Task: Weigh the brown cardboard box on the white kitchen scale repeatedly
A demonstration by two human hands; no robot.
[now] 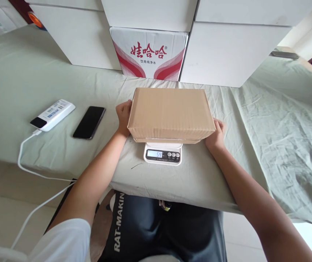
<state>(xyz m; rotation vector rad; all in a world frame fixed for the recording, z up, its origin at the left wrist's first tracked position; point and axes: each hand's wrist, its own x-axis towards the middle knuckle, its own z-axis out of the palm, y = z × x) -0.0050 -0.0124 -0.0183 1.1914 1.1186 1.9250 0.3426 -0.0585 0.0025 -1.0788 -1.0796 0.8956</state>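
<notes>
A plain brown cardboard box (172,111) rests over a small white kitchen scale (163,160), whose lit display reads what looks like 54. The box covers most of the weighing plate, leaving the display and buttons in front. My left hand (123,115) is at the box's left side, fingers curled against it. At the right side, my right hand (216,136) has its fingers bent round toward the box's wall. Parts of both hands, mainly the fingertips, are hidden by the box.
A black phone (89,122) and a white power bank (53,115) with a white cable (22,160) lie to the left. Large white cartons (150,54) line the back. A wrinkled pale green cloth (254,145) covers the table; its front edge is close to my lap.
</notes>
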